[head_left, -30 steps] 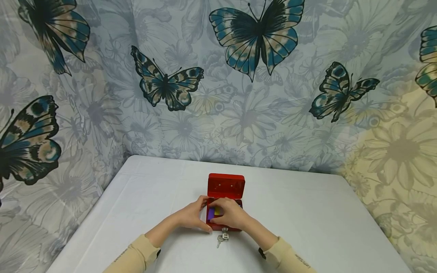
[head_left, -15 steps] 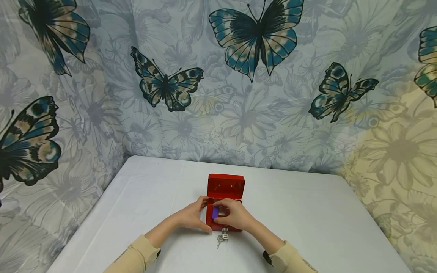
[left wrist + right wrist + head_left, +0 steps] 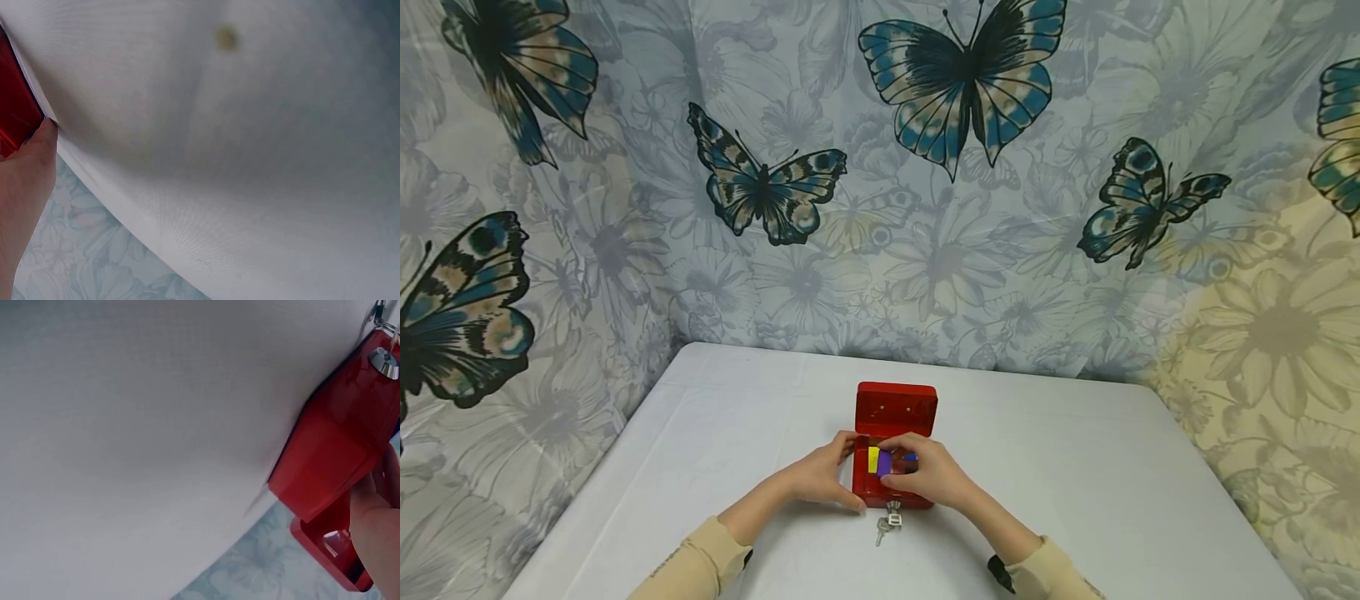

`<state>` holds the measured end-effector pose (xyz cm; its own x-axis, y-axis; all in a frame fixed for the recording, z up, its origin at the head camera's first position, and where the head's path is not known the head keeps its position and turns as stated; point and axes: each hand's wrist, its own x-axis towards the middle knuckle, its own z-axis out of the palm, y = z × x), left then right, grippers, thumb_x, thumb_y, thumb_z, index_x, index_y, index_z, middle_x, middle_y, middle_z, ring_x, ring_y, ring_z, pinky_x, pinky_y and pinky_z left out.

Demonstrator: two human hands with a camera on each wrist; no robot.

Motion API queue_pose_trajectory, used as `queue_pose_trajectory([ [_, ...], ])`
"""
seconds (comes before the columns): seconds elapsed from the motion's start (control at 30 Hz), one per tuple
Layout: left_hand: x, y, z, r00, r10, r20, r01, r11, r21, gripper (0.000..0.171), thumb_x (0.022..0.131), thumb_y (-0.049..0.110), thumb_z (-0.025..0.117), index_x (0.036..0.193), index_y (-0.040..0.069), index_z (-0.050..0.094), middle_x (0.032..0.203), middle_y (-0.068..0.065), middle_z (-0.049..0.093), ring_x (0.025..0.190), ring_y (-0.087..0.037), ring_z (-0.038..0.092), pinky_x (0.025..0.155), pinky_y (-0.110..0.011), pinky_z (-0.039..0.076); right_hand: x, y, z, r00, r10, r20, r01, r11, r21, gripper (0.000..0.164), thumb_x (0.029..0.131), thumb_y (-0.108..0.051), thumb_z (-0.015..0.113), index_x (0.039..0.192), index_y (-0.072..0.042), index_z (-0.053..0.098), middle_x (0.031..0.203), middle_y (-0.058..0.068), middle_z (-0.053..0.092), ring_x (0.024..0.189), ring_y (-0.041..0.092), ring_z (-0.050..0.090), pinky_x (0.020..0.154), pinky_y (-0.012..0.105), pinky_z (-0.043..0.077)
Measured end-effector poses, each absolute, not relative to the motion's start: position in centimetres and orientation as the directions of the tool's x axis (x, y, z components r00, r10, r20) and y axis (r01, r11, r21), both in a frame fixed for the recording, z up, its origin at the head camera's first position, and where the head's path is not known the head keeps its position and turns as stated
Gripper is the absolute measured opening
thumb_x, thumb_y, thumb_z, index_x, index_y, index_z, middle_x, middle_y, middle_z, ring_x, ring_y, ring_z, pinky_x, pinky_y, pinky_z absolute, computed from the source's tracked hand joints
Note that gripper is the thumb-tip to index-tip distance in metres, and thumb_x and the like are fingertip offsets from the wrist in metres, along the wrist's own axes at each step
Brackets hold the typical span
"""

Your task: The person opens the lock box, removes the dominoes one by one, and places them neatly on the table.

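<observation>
A small red cash box (image 3: pixel 874 498) stands on the table with its lid (image 3: pixel 896 408) raised at the back. My left hand (image 3: pixel 822 473) grips its left side, thumb at the front corner and fingers at the back one; the left wrist view shows the hand (image 3: pixel 28 181) against the red wall. Over the box's inside, my right hand (image 3: pixel 928 471) pinches a purple block (image 3: pixel 884 463) between thumb and fingers. A yellow block (image 3: pixel 873 460) lies in the box just left of the purple one. Something blue (image 3: pixel 911 457) shows beneath the right hand, mostly hidden.
Keys (image 3: pixel 883 529) on a ring hang from the lock (image 3: pixel 384 362) at the box's front. White cloth (image 3: pixel 1060 467) covers the table. Behind it and along the sides hangs a fabric backdrop (image 3: pixel 947 275) printed with butterflies and flowers.
My right hand has moved rightward inside the box with the purple block. The yellow block now shows to the left of it, and a blue patch has come into sight. The left hand has stayed put.
</observation>
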<state>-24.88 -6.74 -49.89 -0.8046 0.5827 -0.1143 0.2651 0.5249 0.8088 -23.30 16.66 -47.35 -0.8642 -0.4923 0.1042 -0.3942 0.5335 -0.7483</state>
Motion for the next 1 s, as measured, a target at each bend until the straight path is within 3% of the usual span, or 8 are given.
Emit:
queue_pose_trajectory([
  [0.43,-25.0,-6.7,-50.1,-0.808,0.579,-0.111,0.264,0.523,0.81,0.101,0.069,0.031,0.089,0.144,0.006,0.026,0.147,-0.015,0.041,0.136,-0.034,0.041,0.11,-0.046,0.037,-22.5,18.4,-46.8,-0.906,-0.417,0.067,-0.277,0.468,-0.839,0.042,0.085,-0.023,0.077,0.124,-0.014,0.063,0.123,0.006,0.061,0.111,0.029,0.061,0.091,0.037,0.053],
  [1.0,-24.8,-6.5,-49.8,-0.819,0.559,-0.134,0.245,0.55,0.798,0.1,0.069,0.028,0.088,0.145,0.007,0.026,0.147,-0.014,0.041,0.135,-0.033,0.042,0.106,-0.047,0.041,-22.0,21.0,-47.1,-0.948,-0.316,0.03,-0.166,0.414,-0.895,0.046,0.084,-0.018,0.078,0.125,-0.006,0.062,0.127,0.012,0.06,0.117,0.033,0.058,0.092,0.034,0.052],
])
